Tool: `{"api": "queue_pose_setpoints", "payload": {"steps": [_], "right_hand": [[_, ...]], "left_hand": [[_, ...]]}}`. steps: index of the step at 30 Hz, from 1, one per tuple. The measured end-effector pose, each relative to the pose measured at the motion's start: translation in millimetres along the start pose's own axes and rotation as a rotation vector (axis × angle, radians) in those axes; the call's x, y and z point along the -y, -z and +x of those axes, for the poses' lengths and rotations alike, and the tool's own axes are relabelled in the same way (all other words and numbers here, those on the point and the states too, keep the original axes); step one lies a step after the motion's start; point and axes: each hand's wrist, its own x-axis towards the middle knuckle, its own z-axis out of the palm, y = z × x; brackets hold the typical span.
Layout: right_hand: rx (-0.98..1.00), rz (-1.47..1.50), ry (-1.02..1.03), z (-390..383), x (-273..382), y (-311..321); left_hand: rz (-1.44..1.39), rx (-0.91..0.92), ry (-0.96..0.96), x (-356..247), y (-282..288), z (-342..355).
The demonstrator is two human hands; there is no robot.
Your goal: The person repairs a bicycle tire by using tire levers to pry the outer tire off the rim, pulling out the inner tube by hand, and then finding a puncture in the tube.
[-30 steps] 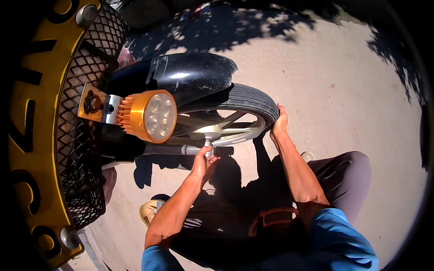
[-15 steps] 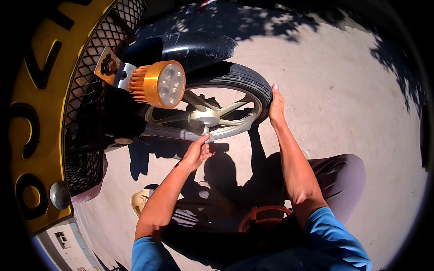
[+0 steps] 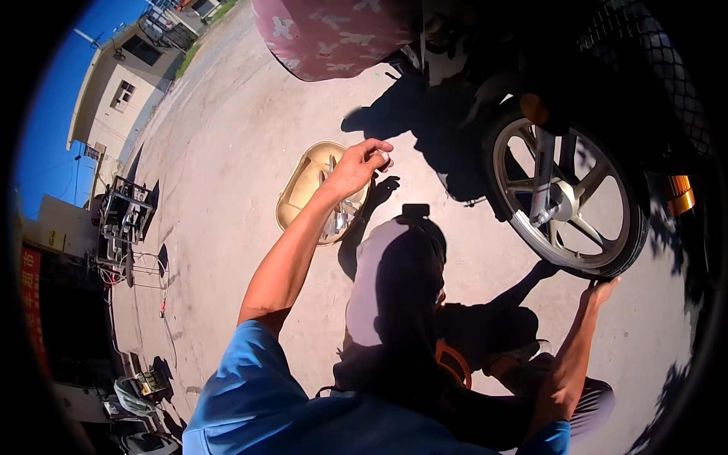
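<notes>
My left hand (image 3: 358, 168) hangs over a beige tray (image 3: 305, 180), its fingers curled with the thumb against them. Whatever it may hold is too small to make out. Several metal tools (image 3: 334, 221) lie in the tray, partly hidden by my left forearm. To the right, a motorbike wheel (image 3: 580, 196) with pale spokes and a black tyre stands tilted in view. My right hand (image 3: 599, 290) holds the lower edge of the tyre, with some of its fingers hidden. A silver fork leg (image 3: 543, 171) runs down to the wheel's hub (image 3: 562, 201).
A pink patterned cover (image 3: 334, 34) hangs at the top. At the right are an orange lamp (image 3: 681, 195) and black mesh (image 3: 644, 49). An orange-red ring-shaped thing (image 3: 453, 362) sits by my legs. Metal frames (image 3: 125, 216) and buildings (image 3: 125, 91) stand at the far left.
My left hand has left the wheel's hub and moved left to above the tray. The view has swung left, bringing the tray into sight. My right hand has stayed on the tyre.
</notes>
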Motion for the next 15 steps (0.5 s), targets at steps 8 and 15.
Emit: {"api": "queue_pose_setpoints", "payload": {"steps": [8,15], "right_hand": [[0.161,-0.412,-0.303,-39,35,42],[0.236,-0.412,-0.326,-80,75,29]], "left_hand": [[0.461,-0.063,0.495,312,-51,-198],[0.491,-0.109,0.751,339,-165,-198]]}}
